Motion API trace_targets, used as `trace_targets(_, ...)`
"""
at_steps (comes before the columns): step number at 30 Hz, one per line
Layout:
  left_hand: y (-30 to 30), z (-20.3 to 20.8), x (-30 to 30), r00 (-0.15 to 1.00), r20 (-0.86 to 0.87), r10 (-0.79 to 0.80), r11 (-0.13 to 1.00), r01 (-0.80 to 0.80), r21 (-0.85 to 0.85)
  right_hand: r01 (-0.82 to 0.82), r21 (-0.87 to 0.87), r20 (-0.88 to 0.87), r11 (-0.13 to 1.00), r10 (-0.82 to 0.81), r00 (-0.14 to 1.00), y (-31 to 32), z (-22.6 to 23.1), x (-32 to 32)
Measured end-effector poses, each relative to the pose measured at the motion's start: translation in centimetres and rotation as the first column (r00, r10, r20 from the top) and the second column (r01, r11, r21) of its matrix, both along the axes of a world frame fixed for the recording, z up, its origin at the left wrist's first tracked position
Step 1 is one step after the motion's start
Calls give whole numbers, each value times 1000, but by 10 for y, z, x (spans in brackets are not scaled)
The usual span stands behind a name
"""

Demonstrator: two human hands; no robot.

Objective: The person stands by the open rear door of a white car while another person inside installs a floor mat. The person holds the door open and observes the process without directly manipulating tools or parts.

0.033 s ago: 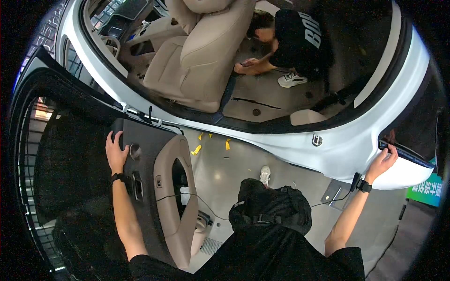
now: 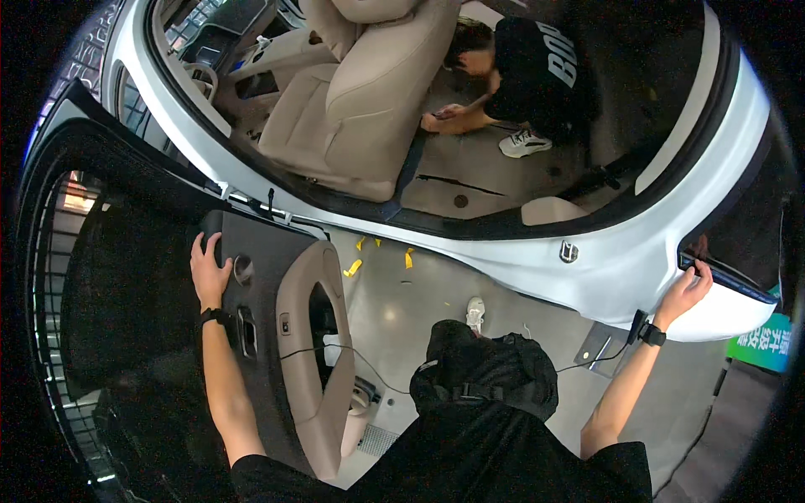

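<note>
Left hand (image 2: 210, 272) spread on black-beige car door (image 2: 295, 373), lengthwise outward | right hand (image 2: 686, 293) curled at glossy white body (image 2: 625, 260), hold unclear from here

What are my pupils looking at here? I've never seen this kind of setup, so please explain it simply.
There is no machine: these are a person's own bare hands. A wide camera worn on the head looks down, so straight edges bend near the rim.

The left hand rests, fingers spread, on the dark inside panel of an open car door. The right hand is at the white car body, by a dark window at the picture's right. I see no loose object held, though the right palm is partly hidden.

On the grey floor lie yellow strips. Inside, another person crouches behind a beige seat.
</note>
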State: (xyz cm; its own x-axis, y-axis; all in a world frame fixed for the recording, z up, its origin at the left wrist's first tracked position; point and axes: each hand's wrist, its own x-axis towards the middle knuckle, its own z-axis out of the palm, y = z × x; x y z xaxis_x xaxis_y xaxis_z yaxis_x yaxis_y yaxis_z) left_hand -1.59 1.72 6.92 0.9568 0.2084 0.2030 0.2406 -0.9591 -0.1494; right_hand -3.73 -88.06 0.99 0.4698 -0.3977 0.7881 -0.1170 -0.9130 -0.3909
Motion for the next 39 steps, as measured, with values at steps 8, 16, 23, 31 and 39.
trace_targets(8, 2, -1, -1, 1000, -9, 14, 1000, -14, 13, 26, 25, -21, 999, -25, 999, 1, -1, 2)
trace_targets(16, -1, 1, 0, 999, -19, 38, 999, -38, 12, 38, 27, -29, 999, -37, 999, -1, -2, 2)
trace_targets(23, -6, 4, 1, 995, -47, 83, 996, -82, 20, 18, 43, -30, 999, -17, 999, 3, 0, 1)
trace_targets(31, -7, 4, 1, 996, -40, 77, 997, -76, 27, 34, 50, -29, 998, -33, 999, 2, -2, 1)
trace_targets(39, -6, 4, 1, 998, -30, 60, 998, -60, 8, 12, 33, -14, 999, -11, 1000, -1, -3, 1)
